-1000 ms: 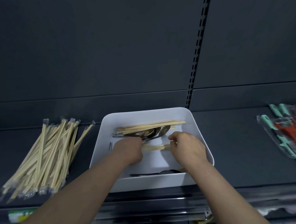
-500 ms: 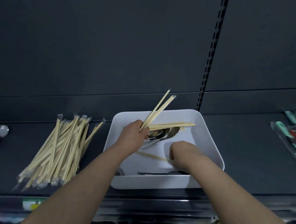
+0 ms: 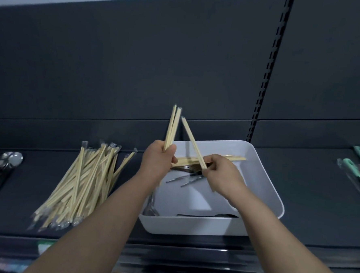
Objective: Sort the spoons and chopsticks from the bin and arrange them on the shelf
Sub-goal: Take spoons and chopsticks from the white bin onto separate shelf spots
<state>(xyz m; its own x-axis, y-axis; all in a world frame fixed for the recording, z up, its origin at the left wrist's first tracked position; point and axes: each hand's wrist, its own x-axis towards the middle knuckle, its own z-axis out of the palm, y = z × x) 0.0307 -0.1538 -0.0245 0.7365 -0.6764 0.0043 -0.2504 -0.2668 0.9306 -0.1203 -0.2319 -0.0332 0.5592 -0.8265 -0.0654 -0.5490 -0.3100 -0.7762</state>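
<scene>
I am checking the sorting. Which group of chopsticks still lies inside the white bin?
The chopsticks lying flat across the far end of the white bin. Others are raised in the left hand and right hand, or piled on the shelf.

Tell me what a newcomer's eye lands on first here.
Two bare hands raised over the white bin at centre: the left hand holds wrapped chopsticks upright, the right hand angles another pair toward them. Next, the big fanned pile of chopsticks on the dark shelf to the left.
</scene>
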